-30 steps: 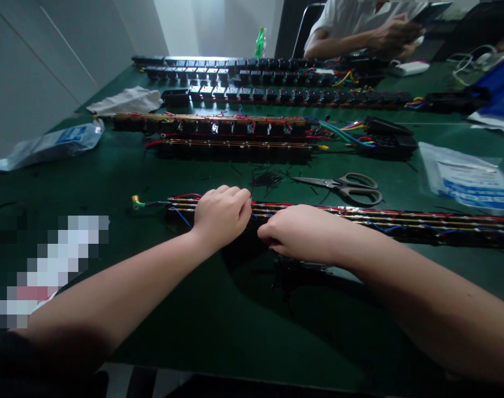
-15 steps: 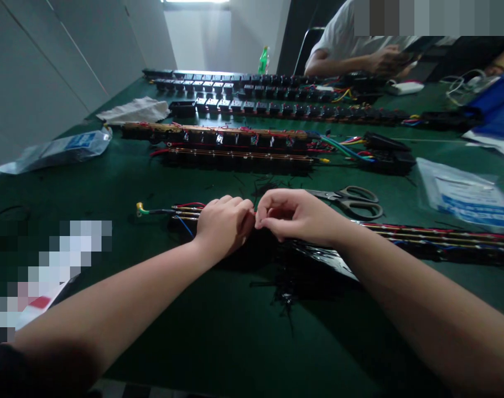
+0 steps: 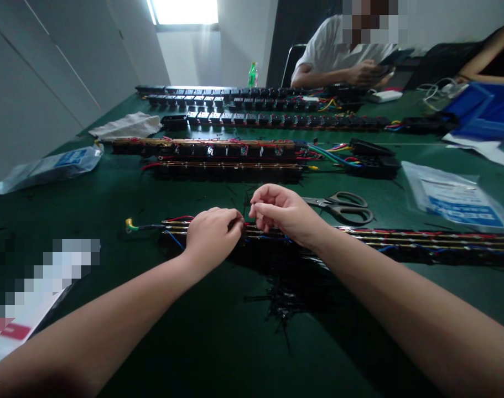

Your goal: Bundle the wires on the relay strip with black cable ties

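A long black bar with brass-coloured rods and red and blue wires [image 3: 384,239] lies across the table before me. My left hand [image 3: 213,235] is closed round its left part, fingers curled over the far side. Just right of it, my right hand [image 3: 279,213] is raised slightly above the bar in a pinch. A thin black cable tie [image 3: 246,203] shows at those fingertips; its lower end is hidden by my fingers. Below the bar lies a bunch of black cable ties [image 3: 282,298]. Black-handled scissors [image 3: 347,207] rest behind my right wrist.
Further wired bars [image 3: 210,145] lie in rows towards the back. Plastic bags [image 3: 455,193] lie on the right and left, a cloth [image 3: 127,126] at back left. A blue bin [image 3: 479,113] stands at right. A person in a white shirt [image 3: 322,52] sits across the table.
The view has tilted up and shifted slightly right. My right hand has lifted a little off the bar, away from the left hand, which stays on it.
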The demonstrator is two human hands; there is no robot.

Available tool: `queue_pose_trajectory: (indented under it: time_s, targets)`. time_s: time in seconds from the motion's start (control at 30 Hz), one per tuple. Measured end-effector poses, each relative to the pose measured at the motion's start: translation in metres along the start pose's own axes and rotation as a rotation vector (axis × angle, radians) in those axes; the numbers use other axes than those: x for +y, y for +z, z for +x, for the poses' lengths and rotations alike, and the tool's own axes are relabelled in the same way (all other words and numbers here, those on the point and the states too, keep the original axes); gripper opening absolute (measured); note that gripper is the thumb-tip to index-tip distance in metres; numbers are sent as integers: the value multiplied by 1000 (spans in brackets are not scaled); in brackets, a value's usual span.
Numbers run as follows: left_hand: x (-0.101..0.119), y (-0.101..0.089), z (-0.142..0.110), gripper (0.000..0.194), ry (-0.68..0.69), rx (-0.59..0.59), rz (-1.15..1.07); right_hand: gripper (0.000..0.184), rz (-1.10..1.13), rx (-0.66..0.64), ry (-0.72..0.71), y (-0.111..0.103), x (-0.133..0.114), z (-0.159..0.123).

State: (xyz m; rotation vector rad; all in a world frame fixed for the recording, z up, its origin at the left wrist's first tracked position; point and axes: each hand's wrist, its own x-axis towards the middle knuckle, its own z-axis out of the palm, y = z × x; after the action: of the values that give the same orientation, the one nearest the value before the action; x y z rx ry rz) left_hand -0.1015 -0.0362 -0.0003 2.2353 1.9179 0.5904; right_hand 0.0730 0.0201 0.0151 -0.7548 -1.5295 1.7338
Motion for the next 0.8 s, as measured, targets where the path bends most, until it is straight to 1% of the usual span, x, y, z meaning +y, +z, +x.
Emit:
queue_pose_trajectory:
  time_s: [0.13, 0.27, 0.4, 0.57, 0.8]
  targets:
    - [-1, 2, -1, 23, 30, 28, 26, 18, -1, 6, 10, -1, 0, 1]
    - [-4, 7, -4, 22, 139, 94, 104, 21, 24, 16, 14, -3, 1, 1]
    - [-4, 11, -6, 24, 217, 158, 193, 17, 66, 16, 0, -3, 2, 2]
    - [-4, 11, -7, 23, 223, 166, 222, 17, 95, 60, -27, -2, 4, 2]
    - [-6, 10, -7, 23, 215, 140, 133, 18, 71, 130, -61, -3, 8, 4]
